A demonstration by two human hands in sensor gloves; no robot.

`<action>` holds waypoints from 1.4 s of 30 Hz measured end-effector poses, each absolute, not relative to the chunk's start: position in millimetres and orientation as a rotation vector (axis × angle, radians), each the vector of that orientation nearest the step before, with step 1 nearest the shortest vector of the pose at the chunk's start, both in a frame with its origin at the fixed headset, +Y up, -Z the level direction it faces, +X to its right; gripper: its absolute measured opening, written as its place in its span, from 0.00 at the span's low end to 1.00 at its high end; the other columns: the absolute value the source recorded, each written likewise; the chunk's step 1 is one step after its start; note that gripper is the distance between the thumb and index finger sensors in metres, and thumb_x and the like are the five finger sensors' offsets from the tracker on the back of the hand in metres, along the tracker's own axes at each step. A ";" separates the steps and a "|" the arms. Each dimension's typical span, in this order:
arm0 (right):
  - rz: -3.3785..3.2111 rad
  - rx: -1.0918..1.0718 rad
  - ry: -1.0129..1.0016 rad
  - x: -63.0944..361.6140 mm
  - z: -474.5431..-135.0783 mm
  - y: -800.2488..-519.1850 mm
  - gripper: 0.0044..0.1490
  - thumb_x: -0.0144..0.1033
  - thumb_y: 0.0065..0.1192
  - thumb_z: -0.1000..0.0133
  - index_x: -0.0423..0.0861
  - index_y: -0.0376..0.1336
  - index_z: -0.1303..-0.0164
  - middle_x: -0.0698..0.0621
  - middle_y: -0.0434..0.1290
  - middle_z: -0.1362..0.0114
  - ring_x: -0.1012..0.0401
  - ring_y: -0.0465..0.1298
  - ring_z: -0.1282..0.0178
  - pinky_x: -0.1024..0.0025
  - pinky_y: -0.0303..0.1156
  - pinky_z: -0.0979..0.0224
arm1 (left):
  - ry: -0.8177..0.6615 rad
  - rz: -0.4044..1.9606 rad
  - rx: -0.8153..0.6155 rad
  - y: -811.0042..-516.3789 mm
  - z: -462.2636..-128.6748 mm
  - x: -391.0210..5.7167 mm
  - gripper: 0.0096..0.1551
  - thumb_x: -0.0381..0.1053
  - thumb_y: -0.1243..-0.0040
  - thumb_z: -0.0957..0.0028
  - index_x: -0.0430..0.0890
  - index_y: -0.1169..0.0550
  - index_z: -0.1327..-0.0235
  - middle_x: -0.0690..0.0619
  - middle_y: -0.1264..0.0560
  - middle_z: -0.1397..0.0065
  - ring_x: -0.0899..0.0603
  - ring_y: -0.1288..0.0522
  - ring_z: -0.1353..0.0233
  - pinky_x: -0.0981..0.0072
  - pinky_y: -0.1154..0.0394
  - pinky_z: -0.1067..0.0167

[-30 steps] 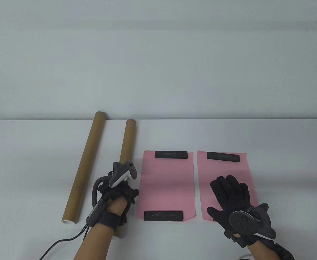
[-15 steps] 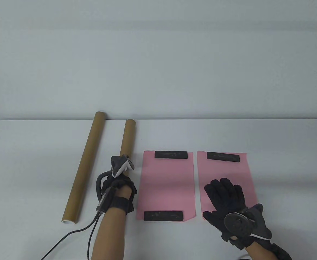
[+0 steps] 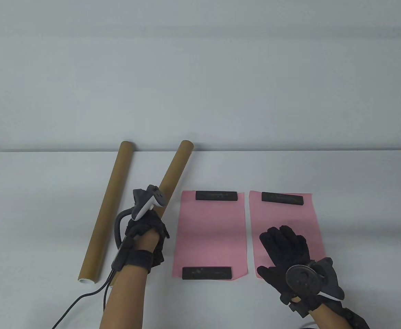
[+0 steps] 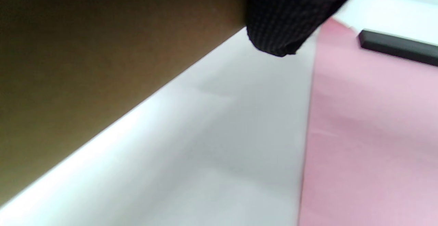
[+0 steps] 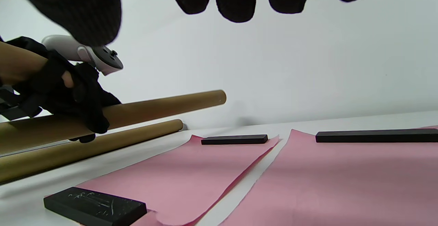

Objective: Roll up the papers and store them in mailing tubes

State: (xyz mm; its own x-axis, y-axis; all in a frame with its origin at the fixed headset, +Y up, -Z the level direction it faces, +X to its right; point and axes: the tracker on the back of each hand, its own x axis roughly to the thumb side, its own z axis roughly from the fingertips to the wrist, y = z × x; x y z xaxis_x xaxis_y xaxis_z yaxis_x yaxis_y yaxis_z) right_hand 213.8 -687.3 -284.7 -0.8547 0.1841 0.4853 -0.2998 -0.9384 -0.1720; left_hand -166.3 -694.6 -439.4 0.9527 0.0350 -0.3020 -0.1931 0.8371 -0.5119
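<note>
Barely begun, both pink papers [image 3: 210, 233] lie flat, unrolled, while the left hand [image 3: 144, 233] grips one mailing tube [image 3: 174, 170] and the right hand [image 3: 287, 250] rests spread at 5 o'clock.

My left hand [image 3: 145, 233] grips a cardboard tube [image 3: 174, 170]; my right hand [image 3: 289, 255] lies flat on pink paper [image 3: 286, 216].

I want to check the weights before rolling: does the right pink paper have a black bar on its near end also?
No: in the table view the right pink paper shows only one black bar, at its far end.
</note>
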 end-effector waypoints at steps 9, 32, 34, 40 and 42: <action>2.762 0.630 -0.337 222.6 -290.6 -688.8 0.56 0.61 0.63 0.46 0.42 0.50 0.15 0.34 0.53 0.13 0.27 0.54 0.16 0.21 0.53 0.29 | 0.161 0.091 -0.288 -659.2 -413.1 -152.4 0.60 0.58 0.32 0.57 0.44 0.57 0.27 0.40 0.41 0.28 0.39 0.23 0.34 0.47 0.20 0.36; 2.567 0.472 -0.385 243.7 -293.7 -678.5 0.58 0.61 0.64 0.46 0.38 0.49 0.16 0.34 0.55 0.15 0.27 0.57 0.18 0.21 0.55 0.30 | -0.096 -0.011 0.108 -600.4 -338.7 -144.7 0.51 0.55 0.22 0.61 0.53 0.40 0.29 0.47 0.38 0.28 0.42 0.25 0.31 0.39 0.24 0.33; 2.489 0.444 -0.383 249.7 -294.5 -676.5 0.58 0.61 0.64 0.46 0.37 0.49 0.16 0.34 0.56 0.15 0.27 0.58 0.18 0.21 0.56 0.29 | -0.115 -0.063 0.150 -600.7 -329.6 -143.3 0.50 0.55 0.21 0.62 0.54 0.39 0.30 0.48 0.38 0.28 0.43 0.25 0.31 0.40 0.24 0.33; 2.255 0.361 -0.361 266.1 -298.1 -675.2 0.61 0.63 0.65 0.46 0.36 0.47 0.16 0.34 0.55 0.15 0.29 0.59 0.18 0.22 0.56 0.29 | -0.178 -0.131 0.255 -615.2 -309.1 -151.0 0.48 0.55 0.19 0.64 0.60 0.36 0.32 0.53 0.36 0.27 0.45 0.25 0.30 0.41 0.25 0.32; 2.205 0.339 -0.343 270.0 -299.9 -676.7 0.63 0.63 0.66 0.46 0.35 0.46 0.15 0.34 0.54 0.15 0.29 0.59 0.18 0.22 0.57 0.29 | -0.203 -0.136 0.281 -621.9 -306.3 -154.1 0.48 0.55 0.19 0.64 0.61 0.36 0.33 0.55 0.36 0.27 0.45 0.25 0.30 0.41 0.26 0.31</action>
State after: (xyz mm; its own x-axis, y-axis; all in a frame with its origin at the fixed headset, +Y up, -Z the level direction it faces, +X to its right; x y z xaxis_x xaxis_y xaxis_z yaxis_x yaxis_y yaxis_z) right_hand 270.0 -676.7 -299.9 -0.5965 0.7186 0.3574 -0.7933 -0.5956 -0.1265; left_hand -154.1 -621.9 -306.3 0.9705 -0.1609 0.1795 0.1045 0.9519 0.2881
